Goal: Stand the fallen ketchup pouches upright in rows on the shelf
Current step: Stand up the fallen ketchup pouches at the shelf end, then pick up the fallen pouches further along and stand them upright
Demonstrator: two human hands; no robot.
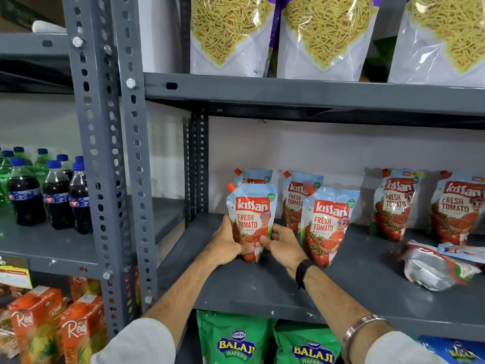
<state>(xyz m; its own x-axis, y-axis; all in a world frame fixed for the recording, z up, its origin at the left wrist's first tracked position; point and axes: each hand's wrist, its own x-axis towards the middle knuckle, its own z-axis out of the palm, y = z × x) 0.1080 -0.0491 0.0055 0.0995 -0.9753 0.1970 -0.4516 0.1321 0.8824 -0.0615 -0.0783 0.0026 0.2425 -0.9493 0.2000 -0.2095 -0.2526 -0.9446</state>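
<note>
A red and blue ketchup pouch (252, 211) stands upright near the left end of the grey shelf (262, 290). My left hand (228, 243) grips its lower left side and my right hand (282, 244) its lower right side. Another pouch (253, 176) stands right behind it. To the right, two pouches (328, 224) stand one behind the other. Two more upright pouches (393, 203) are near the back wall on the right. At the right edge, fallen pouches (435, 269) lie flat, silver back up.
A perforated grey upright post (136, 179) borders the shelf on the left. Cola bottles (57, 195) stand on the neighbouring shelf. Green wafer bags (236, 340) sit below, noodle snack bags (231, 35) above, orange juice cartons (52, 327) at lower left.
</note>
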